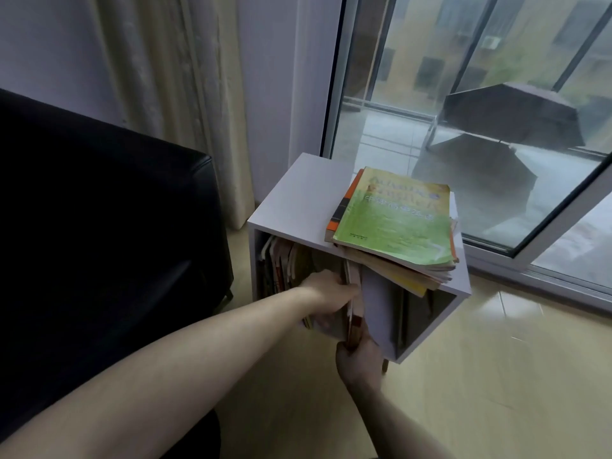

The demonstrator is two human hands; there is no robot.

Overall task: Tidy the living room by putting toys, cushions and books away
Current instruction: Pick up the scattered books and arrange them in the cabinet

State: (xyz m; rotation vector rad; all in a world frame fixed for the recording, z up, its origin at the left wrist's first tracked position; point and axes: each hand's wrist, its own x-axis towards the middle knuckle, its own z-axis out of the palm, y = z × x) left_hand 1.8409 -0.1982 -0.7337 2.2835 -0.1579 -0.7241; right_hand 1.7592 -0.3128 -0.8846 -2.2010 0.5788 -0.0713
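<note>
While gripped, bk [353, 306] partway into shelf [291, 197]

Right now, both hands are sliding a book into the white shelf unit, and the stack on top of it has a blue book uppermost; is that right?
Not quite: the uppermost book is green, not blue, as the head view shows. The rest holds: the left hand and right hand are sliding a book into the white shelf unit.

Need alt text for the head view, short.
Both hands slide a book upright into a small white bookshelf: left hand steadies it, right hand grips its bottom. A green-covered stack of books lies on top.
</note>
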